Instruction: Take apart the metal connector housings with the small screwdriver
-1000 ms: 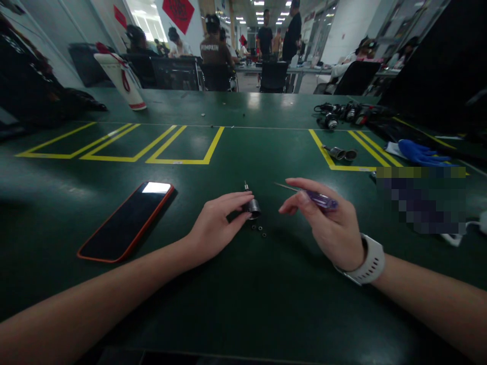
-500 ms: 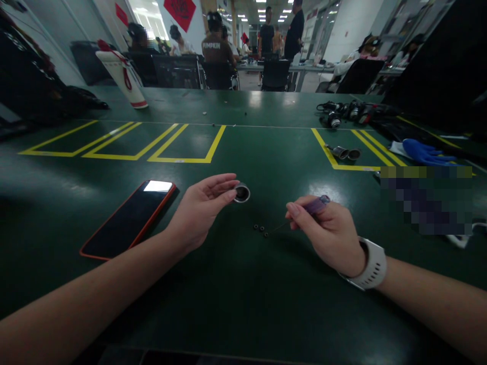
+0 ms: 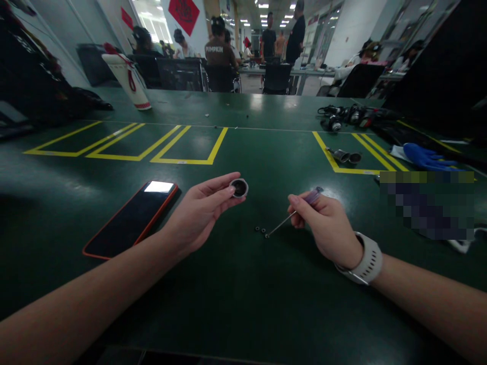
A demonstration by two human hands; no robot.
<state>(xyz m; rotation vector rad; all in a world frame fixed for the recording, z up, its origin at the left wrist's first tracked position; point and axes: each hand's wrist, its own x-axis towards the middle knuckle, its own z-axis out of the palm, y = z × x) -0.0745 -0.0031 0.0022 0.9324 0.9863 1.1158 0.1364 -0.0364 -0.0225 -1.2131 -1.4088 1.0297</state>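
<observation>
Between the thumb and fingers of my left hand (image 3: pixel 203 208) is a small round metal cup-like part (image 3: pixel 239 188), its dark hollow facing me. My right hand (image 3: pixel 323 223) grips a screwdriver (image 3: pixel 312 195) with a purple see-through handle and a thin shaft. The shaft slants down to the left, and its tip meets one of three tiny dark ring-like pieces, perhaps nuts (image 3: pixel 263 230), lying on the green table (image 3: pixel 228 304). A pale watch is strapped round my right wrist.
A phone with an orange-red case (image 3: pixel 131 219) lies left of my left forearm. Yellow tape frames (image 3: pixel 182 162) mark the table; metal parts (image 3: pixel 344 156) lie in the right one. Blue gloves (image 3: pixel 426 154), black gear (image 3: pixel 337 119) and a tall white cup (image 3: pixel 129 83) stand farther off. People sit and stand beyond.
My left hand has tilted the metal part so its hollow shows more. The screwdriver has turned slightly in my right hand; its tip stays by the small pieces. The view has shifted a little.
</observation>
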